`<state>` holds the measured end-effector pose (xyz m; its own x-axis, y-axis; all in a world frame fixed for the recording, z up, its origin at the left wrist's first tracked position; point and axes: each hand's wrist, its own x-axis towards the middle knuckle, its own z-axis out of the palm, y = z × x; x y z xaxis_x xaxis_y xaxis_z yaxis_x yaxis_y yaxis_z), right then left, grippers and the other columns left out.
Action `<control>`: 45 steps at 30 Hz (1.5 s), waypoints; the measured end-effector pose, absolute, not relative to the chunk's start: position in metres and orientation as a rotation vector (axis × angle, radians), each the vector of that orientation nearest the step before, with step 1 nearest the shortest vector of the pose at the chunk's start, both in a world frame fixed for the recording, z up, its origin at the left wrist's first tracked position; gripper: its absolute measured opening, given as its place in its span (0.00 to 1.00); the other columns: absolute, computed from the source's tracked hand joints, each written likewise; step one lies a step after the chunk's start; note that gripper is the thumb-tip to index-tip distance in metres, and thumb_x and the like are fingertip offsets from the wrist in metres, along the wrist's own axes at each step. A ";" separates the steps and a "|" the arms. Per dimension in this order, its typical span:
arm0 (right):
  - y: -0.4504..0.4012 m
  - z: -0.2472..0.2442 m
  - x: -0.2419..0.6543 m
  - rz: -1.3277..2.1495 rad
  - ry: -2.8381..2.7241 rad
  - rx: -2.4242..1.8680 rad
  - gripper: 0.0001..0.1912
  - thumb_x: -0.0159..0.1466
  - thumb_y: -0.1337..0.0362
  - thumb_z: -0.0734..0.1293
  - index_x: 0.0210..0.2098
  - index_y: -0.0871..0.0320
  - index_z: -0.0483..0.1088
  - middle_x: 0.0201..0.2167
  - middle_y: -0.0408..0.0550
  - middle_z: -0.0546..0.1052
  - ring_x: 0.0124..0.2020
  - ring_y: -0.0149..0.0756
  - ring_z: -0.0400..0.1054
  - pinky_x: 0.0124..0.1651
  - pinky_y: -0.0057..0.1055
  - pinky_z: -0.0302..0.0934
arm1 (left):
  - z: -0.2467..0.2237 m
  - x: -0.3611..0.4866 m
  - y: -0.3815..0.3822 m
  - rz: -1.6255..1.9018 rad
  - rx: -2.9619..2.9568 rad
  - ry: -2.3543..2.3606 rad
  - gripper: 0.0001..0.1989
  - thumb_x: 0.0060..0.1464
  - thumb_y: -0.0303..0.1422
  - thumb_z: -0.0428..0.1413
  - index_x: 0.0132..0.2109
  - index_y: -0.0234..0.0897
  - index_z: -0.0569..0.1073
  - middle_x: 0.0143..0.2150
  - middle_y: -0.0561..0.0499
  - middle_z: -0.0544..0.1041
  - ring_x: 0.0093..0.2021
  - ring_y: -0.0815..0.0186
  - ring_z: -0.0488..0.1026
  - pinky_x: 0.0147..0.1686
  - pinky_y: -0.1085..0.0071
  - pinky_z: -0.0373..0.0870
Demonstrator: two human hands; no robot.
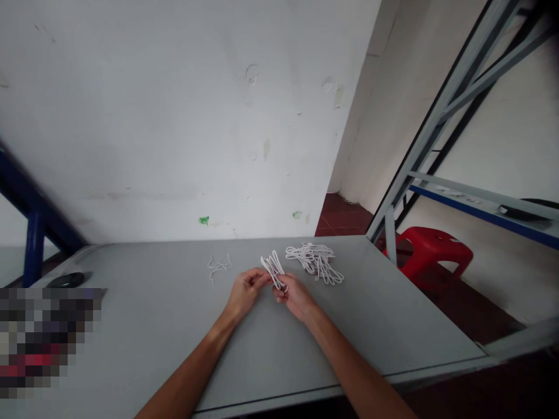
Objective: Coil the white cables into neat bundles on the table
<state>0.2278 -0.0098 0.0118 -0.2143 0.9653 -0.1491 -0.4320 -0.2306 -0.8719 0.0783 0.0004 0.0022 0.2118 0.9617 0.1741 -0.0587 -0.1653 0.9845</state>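
A looped bundle of white cord (273, 268) is held up over the grey table, its loops pointing away from me. My right hand (293, 294) is closed around the lower part of this bundle. At the bundle's left side, my left hand (248, 290) has its thumb and fingers pinched together; what they hold is too small to make out. Several more white cord bundles (318, 259) lie in a pile to the right, beyond my right hand. Short thin white strands (219, 265) lie loosely on the table to the left.
The grey table (152, 326) meets a white wall at its back edge. A black mouse (66, 280) and a blurred-out area are at the left. Beyond the table's right side are a metal frame (419, 139) and a red stool (430, 247).
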 end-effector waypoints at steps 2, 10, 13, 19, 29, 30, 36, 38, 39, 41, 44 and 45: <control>-0.010 0.012 0.228 1.684 -0.874 -0.908 0.11 0.52 0.60 0.69 0.30 0.60 0.66 0.22 0.38 0.65 0.16 0.21 0.49 0.20 0.23 0.36 | 0.003 0.078 0.000 1.187 1.402 0.928 0.13 0.53 0.42 0.61 0.37 0.36 0.80 0.36 0.48 0.81 0.39 0.62 0.76 0.44 0.68 0.70; -0.016 0.014 0.229 1.361 -1.335 -1.129 0.11 0.61 0.56 0.60 0.30 0.57 0.66 0.15 0.35 0.60 0.17 0.26 0.51 0.20 0.25 0.44 | 0.003 0.083 -0.005 1.236 1.401 0.940 0.13 0.53 0.43 0.61 0.36 0.36 0.76 0.33 0.50 0.79 0.35 0.64 0.75 0.40 0.69 0.71; -0.020 0.018 0.229 1.335 -1.403 -1.120 0.11 0.63 0.57 0.59 0.32 0.57 0.67 0.17 0.35 0.60 0.18 0.27 0.52 0.22 0.25 0.46 | 0.004 0.084 -0.007 1.277 1.395 0.985 0.13 0.54 0.42 0.60 0.35 0.36 0.74 0.32 0.50 0.78 0.34 0.65 0.74 0.38 0.70 0.70; -0.022 0.018 0.227 0.986 -1.642 -1.059 0.15 0.67 0.55 0.60 0.46 0.57 0.71 0.30 0.44 0.73 0.31 0.36 0.66 0.39 0.32 0.61 | 0.010 0.087 -0.011 1.317 1.445 1.031 0.11 0.55 0.41 0.59 0.33 0.36 0.73 0.29 0.52 0.76 0.30 0.67 0.70 0.33 0.73 0.66; -0.011 -0.003 0.234 0.658 -1.837 -1.081 0.25 0.71 0.58 0.55 0.65 0.58 0.60 0.49 0.58 0.73 0.48 0.46 0.69 0.54 0.41 0.61 | 0.005 0.085 -0.006 1.266 1.287 0.941 0.13 0.50 0.42 0.63 0.34 0.36 0.75 0.33 0.50 0.79 0.34 0.65 0.74 0.40 0.70 0.69; -0.011 -0.004 0.234 0.631 -1.829 -1.101 0.25 0.71 0.58 0.55 0.65 0.58 0.60 0.47 0.57 0.73 0.46 0.45 0.69 0.52 0.41 0.62 | 0.005 0.085 -0.006 1.266 1.275 0.952 0.14 0.49 0.42 0.63 0.34 0.36 0.75 0.33 0.50 0.79 0.34 0.65 0.74 0.40 0.70 0.69; -0.010 -0.003 0.233 0.523 -1.744 -1.102 0.22 0.70 0.58 0.56 0.60 0.56 0.67 0.38 0.52 0.71 0.38 0.41 0.68 0.45 0.37 0.63 | 0.002 0.090 -0.008 1.293 1.237 0.955 0.14 0.49 0.42 0.64 0.35 0.35 0.76 0.33 0.50 0.80 0.35 0.66 0.75 0.40 0.71 0.68; -0.010 -0.002 0.232 0.521 -1.717 -1.110 0.21 0.70 0.57 0.57 0.58 0.56 0.69 0.37 0.51 0.71 0.37 0.40 0.68 0.44 0.36 0.64 | 0.002 0.090 -0.008 1.291 1.215 0.951 0.14 0.49 0.42 0.64 0.35 0.35 0.76 0.33 0.50 0.80 0.35 0.65 0.75 0.40 0.71 0.68; -0.010 -0.002 0.232 0.519 -1.702 -1.116 0.21 0.70 0.57 0.58 0.57 0.56 0.69 0.38 0.52 0.72 0.38 0.40 0.68 0.45 0.36 0.64 | 0.002 0.091 -0.007 1.289 1.217 0.953 0.14 0.49 0.42 0.64 0.34 0.35 0.76 0.33 0.50 0.80 0.35 0.65 0.75 0.41 0.71 0.68; -0.010 -0.001 0.231 0.519 -1.676 -1.120 0.20 0.69 0.57 0.58 0.56 0.56 0.70 0.41 0.53 0.73 0.42 0.41 0.69 0.48 0.37 0.63 | 0.003 0.091 -0.007 1.295 1.256 0.974 0.13 0.50 0.42 0.63 0.34 0.35 0.76 0.33 0.50 0.80 0.35 0.64 0.75 0.41 0.70 0.69; -0.010 -0.001 0.231 0.549 -1.652 -1.109 0.19 0.69 0.57 0.59 0.55 0.55 0.69 0.45 0.54 0.74 0.46 0.42 0.69 0.51 0.38 0.63 | 0.003 0.090 -0.008 1.321 1.358 1.031 0.13 0.51 0.42 0.62 0.34 0.35 0.77 0.33 0.49 0.80 0.35 0.64 0.75 0.40 0.70 0.69; -0.010 -0.001 0.231 0.570 -1.647 -1.102 0.19 0.69 0.57 0.59 0.55 0.55 0.69 0.46 0.53 0.75 0.47 0.42 0.69 0.51 0.38 0.63 | 0.003 0.090 -0.008 1.328 1.386 1.040 0.12 0.52 0.42 0.61 0.35 0.36 0.77 0.34 0.49 0.80 0.35 0.63 0.75 0.40 0.70 0.69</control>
